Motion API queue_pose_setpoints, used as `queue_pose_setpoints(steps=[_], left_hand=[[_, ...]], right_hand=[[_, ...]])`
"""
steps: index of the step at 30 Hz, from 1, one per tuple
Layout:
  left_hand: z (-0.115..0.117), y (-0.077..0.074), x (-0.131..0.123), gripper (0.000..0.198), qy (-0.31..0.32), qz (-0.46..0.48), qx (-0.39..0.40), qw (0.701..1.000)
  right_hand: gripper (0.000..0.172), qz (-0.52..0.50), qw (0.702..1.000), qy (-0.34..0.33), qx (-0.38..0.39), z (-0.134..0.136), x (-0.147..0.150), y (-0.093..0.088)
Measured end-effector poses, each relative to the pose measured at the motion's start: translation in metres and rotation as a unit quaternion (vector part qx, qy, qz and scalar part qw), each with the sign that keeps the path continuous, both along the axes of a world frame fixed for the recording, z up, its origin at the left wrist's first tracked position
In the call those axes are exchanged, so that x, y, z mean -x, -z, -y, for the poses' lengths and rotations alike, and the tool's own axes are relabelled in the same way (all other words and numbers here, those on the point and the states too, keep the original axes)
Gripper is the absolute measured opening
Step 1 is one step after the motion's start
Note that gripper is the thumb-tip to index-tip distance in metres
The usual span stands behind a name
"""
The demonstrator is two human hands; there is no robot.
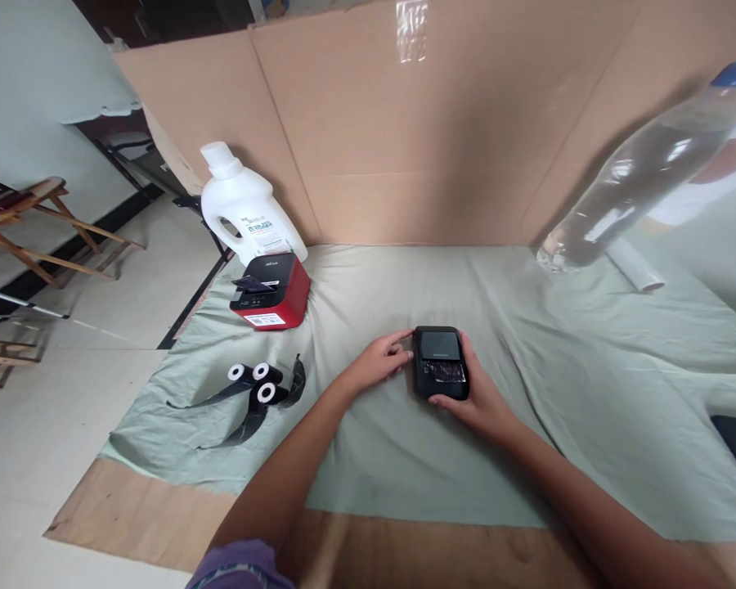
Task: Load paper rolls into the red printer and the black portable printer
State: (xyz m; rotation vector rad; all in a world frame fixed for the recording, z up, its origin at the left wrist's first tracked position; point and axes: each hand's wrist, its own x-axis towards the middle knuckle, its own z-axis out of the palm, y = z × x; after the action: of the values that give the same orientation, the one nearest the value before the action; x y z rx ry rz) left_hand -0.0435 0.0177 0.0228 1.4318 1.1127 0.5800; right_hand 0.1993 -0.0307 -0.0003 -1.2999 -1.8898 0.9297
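A small black portable label printer lies on the green cloth in front of me. My right hand grips it from the right side, with the thumb at its near edge and the fingers along its far right side. At its far left corner the stretched index finger of my left hand touches the casing. The other left fingers are bent and hold nothing. On the printer's upper face are a grey cover panel and, nearer me, a strip of shiny dark film.
To the left stand a red and black printer and a white jug. Several black rolls with loose tails lie nearer me. At the right a large clear bottle leans beside a white tube. Cardboard walls the back.
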Motion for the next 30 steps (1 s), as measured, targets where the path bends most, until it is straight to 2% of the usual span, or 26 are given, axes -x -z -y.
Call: queue_pose_setpoints(steps=[3, 5, 12, 17, 20, 24, 30], left_hand=[[0.019, 0.009, -0.003, 0.057, -0.024, -0.067, -0.142, 0.987], [0.026, 0.011, -0.004, 0.056, -0.025, -0.1, -0.174, 0.979], [0.024, 0.012, 0.0, 0.062, 0.006, -0.055, -0.126, 0.99], [0.023, 0.015, 0.0, 0.065, -0.009, -0.071, -0.144, 0.987], [0.023, 0.012, -0.003, 0.068, -0.015, -0.087, -0.163, 0.983], [0.019, 0.004, -0.01, 0.069, -0.007, -0.156, -0.176, 0.972], [0.012, -0.004, -0.027, 0.069, -0.025, -0.332, -0.193, 0.923]], right_hand=[[0.127, -0.001, 1.0, -0.006, 0.001, 0.0, 0.0, 0.001], [0.127, -0.004, 1.0, -0.005, 0.004, 0.0, 0.0, 0.0], [0.128, -0.004, 1.0, 0.017, 0.01, 0.001, 0.002, -0.005], [0.126, 0.0, 0.999, 0.036, 0.014, 0.002, 0.003, -0.005], [0.122, -0.005, 1.0, 0.029, 0.0, 0.003, 0.002, -0.004], [0.117, -0.015, 0.999, 0.018, -0.028, 0.002, 0.002, -0.002], [0.104, -0.002, 0.999, 0.004, -0.053, 0.002, 0.002, -0.001]])
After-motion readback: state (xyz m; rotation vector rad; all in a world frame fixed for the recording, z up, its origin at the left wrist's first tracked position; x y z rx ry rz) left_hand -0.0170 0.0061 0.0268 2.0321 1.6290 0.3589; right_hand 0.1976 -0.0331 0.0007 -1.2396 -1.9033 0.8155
